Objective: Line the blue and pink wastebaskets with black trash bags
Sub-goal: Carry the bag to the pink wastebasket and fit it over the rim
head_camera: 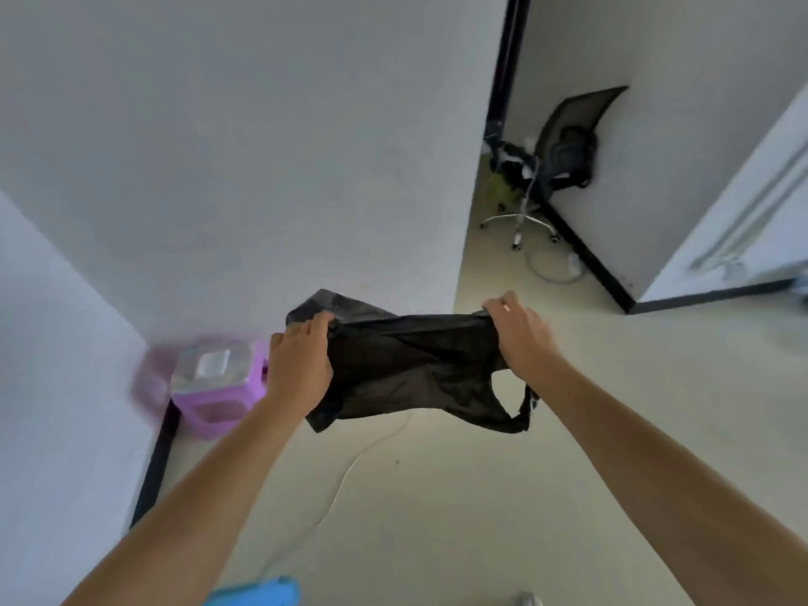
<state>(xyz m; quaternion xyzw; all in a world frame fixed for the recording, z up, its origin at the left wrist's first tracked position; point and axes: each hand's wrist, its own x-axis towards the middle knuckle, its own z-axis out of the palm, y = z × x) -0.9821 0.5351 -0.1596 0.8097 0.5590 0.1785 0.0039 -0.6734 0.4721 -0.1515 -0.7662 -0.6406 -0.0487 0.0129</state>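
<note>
As hands stretch it, black trash bag (406, 365) crumpled, semi-sheer

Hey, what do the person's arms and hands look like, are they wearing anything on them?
Both forearms are bare, with no sleeves in view. The left hand and the right hand wear no gloves, and no watch or bracelet shows at either wrist.

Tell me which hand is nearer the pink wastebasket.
Left. The left hand grips the black trash bag right beside the pink wastebasket; the right hand holds the bag's far end, well away from it.
</note>
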